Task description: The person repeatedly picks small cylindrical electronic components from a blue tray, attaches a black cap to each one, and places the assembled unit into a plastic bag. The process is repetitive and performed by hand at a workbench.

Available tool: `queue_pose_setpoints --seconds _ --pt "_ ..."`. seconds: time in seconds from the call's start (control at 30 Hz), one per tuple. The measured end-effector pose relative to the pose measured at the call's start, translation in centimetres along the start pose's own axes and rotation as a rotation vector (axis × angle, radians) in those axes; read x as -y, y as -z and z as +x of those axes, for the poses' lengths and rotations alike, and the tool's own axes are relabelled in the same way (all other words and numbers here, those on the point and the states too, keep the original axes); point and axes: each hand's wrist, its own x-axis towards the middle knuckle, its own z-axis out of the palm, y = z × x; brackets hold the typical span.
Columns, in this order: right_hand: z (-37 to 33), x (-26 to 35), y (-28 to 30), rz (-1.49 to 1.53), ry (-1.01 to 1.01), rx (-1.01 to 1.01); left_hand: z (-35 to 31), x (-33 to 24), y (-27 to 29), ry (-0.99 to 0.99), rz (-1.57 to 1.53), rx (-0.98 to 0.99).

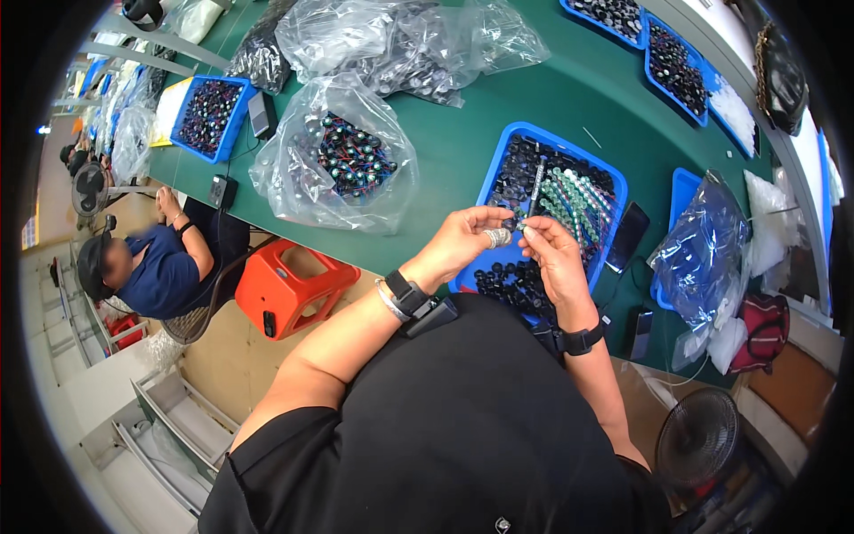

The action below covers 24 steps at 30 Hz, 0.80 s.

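Both my hands meet over a blue tray (pixel 620 200), fingertips almost touching. A small dark part (pixel 519 223) shows between them, too small to name. My left hand (pixel 463 245) pinches at it with thumb and forefinger, and its finger carries a pale wrap or ring. From the other side, the thumb and forefinger of my right hand (pixel 556 258) close on the same part. Behind the fingers, rows of greenish round pieces with thin wires (pixel 576 200) lie in the tray. Loose black round parts (pixel 511 283) lie at its near end, and a slim grey stick (pixel 537 182) stands out beyond my fingers.
Left of the tray, a clear bag (pixel 356 165) holds wired round parts. A phone (pixel 628 236) and a bag-covered blue tray (pixel 698 240) are on the right. A red stool (pixel 294 285) stands by the green table (pixel 445 133). Another person (pixel 160 258) sits at the left.
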Motion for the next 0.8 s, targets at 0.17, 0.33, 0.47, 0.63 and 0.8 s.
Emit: queue_pose_setpoints --seconds 0.17,0.33,0.47,0.63,0.8 --pt "-0.04 0.32 -0.34 -0.036 0.022 -0.035 0.27 -0.07 -0.68 -0.061 0.009 -0.037" --pt "0.12 0.37 0.14 -0.071 0.064 -0.061 0.83 0.02 -0.45 -0.001 -0.054 -0.054" --pt "0.09 0.56 0.2 -0.15 0.098 -0.065 0.57 -0.5 -0.45 0.02 0.018 0.009" --pt "0.16 0.49 -0.12 -0.313 0.129 -0.012 0.5 -0.24 -0.06 0.018 0.122 0.102" --pt "0.14 0.34 -0.63 -0.333 0.135 -0.033 0.28 -0.67 -0.24 0.036 0.194 0.1"
